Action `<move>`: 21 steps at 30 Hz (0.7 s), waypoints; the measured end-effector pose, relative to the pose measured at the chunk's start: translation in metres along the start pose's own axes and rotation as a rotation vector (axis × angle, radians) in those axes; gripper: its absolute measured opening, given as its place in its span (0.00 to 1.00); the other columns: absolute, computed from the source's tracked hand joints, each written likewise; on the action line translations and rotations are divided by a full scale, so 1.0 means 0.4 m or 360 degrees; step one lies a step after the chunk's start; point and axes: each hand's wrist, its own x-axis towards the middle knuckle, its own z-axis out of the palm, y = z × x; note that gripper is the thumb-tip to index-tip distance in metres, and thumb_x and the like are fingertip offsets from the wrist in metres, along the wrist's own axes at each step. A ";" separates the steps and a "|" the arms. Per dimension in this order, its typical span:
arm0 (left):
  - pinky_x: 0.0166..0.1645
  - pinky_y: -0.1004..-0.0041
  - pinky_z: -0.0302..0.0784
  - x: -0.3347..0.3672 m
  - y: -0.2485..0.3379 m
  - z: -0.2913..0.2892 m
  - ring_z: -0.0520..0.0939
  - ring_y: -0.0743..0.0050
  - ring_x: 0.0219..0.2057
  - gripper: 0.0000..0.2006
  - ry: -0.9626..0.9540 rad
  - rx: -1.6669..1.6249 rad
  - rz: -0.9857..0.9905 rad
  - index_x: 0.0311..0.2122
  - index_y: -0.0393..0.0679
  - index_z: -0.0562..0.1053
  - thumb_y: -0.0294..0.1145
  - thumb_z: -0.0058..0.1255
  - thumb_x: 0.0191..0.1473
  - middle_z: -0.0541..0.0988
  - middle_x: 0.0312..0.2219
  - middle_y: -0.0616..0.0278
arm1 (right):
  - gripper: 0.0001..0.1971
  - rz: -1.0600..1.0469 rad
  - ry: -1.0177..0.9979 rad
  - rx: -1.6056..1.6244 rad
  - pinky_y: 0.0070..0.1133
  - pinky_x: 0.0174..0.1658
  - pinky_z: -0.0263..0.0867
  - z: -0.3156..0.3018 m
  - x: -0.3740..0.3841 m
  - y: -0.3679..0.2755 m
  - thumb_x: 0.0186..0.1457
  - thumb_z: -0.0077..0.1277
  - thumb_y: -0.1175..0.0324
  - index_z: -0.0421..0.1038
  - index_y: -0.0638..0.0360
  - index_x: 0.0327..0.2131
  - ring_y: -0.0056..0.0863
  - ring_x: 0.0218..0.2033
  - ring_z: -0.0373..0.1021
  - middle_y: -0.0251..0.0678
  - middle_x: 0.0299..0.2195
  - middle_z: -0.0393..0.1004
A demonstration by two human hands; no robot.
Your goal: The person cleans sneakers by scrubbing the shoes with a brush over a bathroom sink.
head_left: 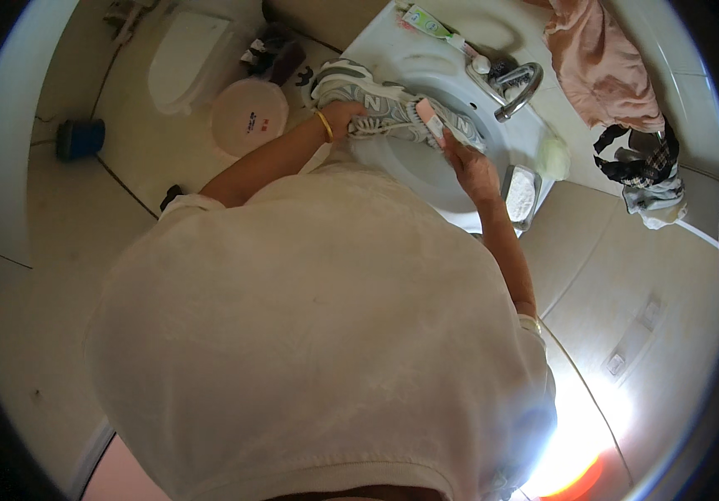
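Note:
A grey and white sneaker (380, 103) lies on its side across the left part of the white washbasin (414, 171), its toe reaching over the bowl. My left hand (344, 118) is closed on the shoe near its heel and laces; some of the fingers are hidden. In my right hand (474, 174) is a pink brush (431, 118), gripped at its near end. The brush's dark bristles touch the sneaker's upper, toward the toe. Beyond the shoe, a chrome faucet (520, 90) rises at the basin's back right.
A soap dish (521, 196) with a white block sits on the basin's right edge, beside a pale green item (552, 159). A green and white tube (426, 21) lies at the back. Left stand a pink basin (249, 118) and a toilet (188, 58). Clothes (602, 67) hang at right.

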 end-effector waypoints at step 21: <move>0.42 0.75 0.66 0.055 -0.073 0.060 0.72 0.72 0.38 0.25 -0.0057 -0.1192 -0.0518 0.39 0.45 0.67 0.23 0.57 0.28 0.72 0.36 0.61 | 0.17 -0.0245 -0.0206 -0.0377 0.34 0.28 0.64 0.074 0.194 -0.166 0.56 0.31 0.58 0.56 0.32 0.50 0.45 0.25 0.69 0.46 0.25 0.71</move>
